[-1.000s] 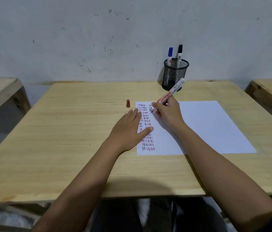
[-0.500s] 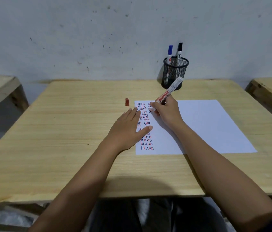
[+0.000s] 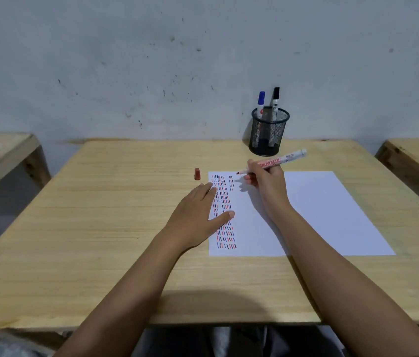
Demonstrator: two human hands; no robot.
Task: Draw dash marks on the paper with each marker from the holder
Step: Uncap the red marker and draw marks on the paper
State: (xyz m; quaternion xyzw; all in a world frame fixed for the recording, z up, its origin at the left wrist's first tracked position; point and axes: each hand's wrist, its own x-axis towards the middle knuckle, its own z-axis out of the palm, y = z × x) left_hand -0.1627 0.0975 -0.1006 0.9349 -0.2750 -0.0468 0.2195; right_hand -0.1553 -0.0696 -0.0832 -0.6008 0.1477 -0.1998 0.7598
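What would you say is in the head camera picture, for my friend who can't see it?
A person's right hand holds an uncapped red marker just above a white sheet of paper filled on its left side with rows of red, blue and black dashes, while the left hand lies flat on the paper's left edge. On the wooden table, a small red cap stands nearby, and a black mesh holder keeps blue and black markers.

paper [image 3: 306, 215] on table [image 3: 100, 228] | cap [image 3: 197, 174] just left of paper | holder [image 3: 269, 132] behind paper, two markers [image 3: 275, 103] in it
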